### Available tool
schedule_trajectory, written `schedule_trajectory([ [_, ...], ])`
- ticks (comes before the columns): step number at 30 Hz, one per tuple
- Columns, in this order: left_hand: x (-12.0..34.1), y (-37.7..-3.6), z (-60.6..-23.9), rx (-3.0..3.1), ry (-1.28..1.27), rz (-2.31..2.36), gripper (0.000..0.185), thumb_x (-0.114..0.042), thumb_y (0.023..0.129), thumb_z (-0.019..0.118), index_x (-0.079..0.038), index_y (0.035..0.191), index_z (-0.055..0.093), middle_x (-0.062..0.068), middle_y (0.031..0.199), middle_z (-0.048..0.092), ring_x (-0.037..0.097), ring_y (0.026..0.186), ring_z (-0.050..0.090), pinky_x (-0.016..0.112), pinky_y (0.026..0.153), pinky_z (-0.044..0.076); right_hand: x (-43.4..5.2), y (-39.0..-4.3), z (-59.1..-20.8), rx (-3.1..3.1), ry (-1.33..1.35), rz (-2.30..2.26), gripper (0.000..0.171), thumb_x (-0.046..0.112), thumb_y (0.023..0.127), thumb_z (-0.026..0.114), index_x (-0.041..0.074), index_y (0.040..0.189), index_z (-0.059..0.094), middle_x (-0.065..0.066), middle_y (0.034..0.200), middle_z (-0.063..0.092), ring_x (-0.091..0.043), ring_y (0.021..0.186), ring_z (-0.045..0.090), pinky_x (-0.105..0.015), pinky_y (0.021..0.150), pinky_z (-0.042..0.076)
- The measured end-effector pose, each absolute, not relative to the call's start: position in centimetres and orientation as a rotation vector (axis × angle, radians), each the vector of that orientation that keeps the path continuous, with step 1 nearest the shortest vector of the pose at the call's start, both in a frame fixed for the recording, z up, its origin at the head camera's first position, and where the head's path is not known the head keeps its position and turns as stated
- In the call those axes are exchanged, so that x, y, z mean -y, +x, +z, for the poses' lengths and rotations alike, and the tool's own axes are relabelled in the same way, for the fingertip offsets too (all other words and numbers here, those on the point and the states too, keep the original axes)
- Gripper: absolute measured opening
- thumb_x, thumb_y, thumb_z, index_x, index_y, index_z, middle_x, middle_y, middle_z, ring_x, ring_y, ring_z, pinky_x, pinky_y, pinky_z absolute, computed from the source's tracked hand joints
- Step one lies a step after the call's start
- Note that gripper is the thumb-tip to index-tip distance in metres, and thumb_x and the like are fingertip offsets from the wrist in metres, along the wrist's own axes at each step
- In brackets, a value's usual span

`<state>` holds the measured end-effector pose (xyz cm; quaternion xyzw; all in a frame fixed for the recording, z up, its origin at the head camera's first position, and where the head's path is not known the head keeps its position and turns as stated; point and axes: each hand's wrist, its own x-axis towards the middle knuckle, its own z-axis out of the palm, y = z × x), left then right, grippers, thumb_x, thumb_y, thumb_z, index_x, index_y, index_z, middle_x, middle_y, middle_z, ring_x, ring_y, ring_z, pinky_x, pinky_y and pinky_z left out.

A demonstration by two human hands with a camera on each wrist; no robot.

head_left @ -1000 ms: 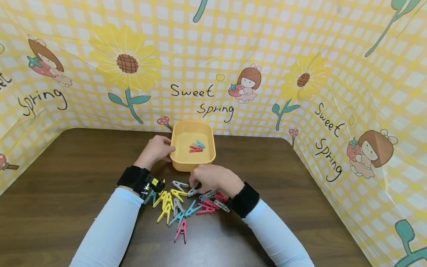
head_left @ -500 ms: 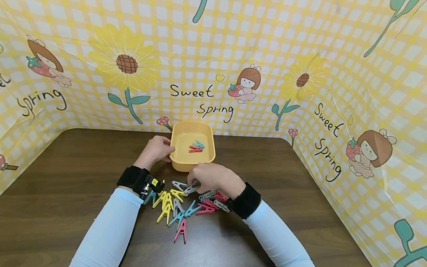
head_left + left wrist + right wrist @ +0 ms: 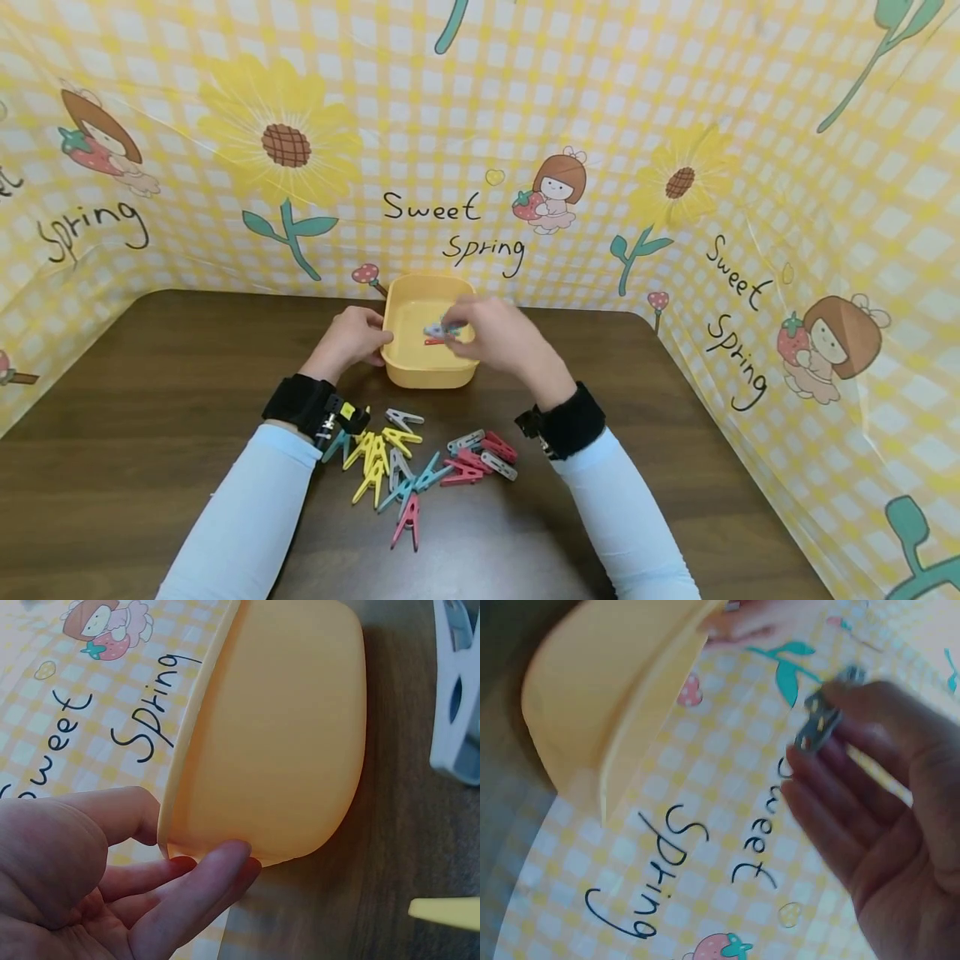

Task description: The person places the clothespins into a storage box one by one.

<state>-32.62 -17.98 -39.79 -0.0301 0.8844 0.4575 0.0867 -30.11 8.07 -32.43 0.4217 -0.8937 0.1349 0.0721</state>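
A yellow tub (image 3: 405,367) stands on the brown table (image 3: 150,400) near the back wall, with a red peg (image 3: 433,341) inside it. My left hand (image 3: 351,337) grips the tub's left rim (image 3: 187,750), thumb inside, fingers on the outer wall. My right hand (image 3: 491,333) hovers over the tub (image 3: 592,705) and pinches a grey clothes peg (image 3: 437,331), blurred in the right wrist view (image 3: 817,724). A loose pile of clothes pegs (image 3: 420,462), yellow, teal, pink, red and grey, lies on the table between my forearms.
A yellow checked sheet (image 3: 480,125) printed with sunflowers and "Sweet Spring" walls the table at the back and both sides. Black straps sit on both wrists (image 3: 300,404). A grey peg (image 3: 457,690) lies just right of the tub in the left wrist view.
My right hand lifted a grey peg off the pile and carried it up and back over the tub. The left hand stayed on the tub's rim.
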Motion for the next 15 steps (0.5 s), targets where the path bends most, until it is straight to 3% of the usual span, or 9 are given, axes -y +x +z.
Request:
schedule_trajectory([
  [4, 17.8, -32.7, -39.8, -2.626, -0.107, 1.362, 0.05, -0.013, 0.108, 0.061, 0.012, 0.151, 0.053, 0.033, 0.141, 0.064, 0.025, 0.092, 0.081, 0.034, 0.079, 0.069, -7.1, -33.0, -31.7, 2.775, 1.113, 0.353, 0.015, 0.021, 0.098, 0.082, 0.01, 0.108, 0.082, -0.005, 0.108, 0.08, -0.02, 0.101, 0.074, -0.034, 0.092, 0.063],
  [9, 17.7, -32.6, -39.8, -2.631, -0.109, 1.343, 0.05, -0.014, 0.108, 0.062, 0.011, 0.15, 0.054, 0.033, 0.141, 0.064, 0.026, 0.091, 0.081, 0.036, 0.081, 0.07, -4.9, -36.3, -32.8, 2.927, 1.095, 0.117, 0.01, 0.021, 0.098, 0.081, 0.012, 0.103, 0.083, -0.002, 0.1, 0.079, -0.016, 0.087, 0.066, -0.031, 0.082, 0.058],
  [15, 17.8, -32.4, -39.6, -2.626, -0.103, 1.348, 0.049, -0.014, 0.108, 0.061, 0.011, 0.15, 0.055, 0.033, 0.142, 0.064, 0.028, 0.095, 0.082, 0.037, 0.083, 0.07, -3.2, -38.9, -34.6, 3.091, 1.106, -0.141, 0.012, 0.02, 0.094, 0.085, 0.014, 0.088, 0.077, -0.001, 0.096, 0.075, -0.015, 0.083, 0.06, -0.027, 0.071, 0.049],
])
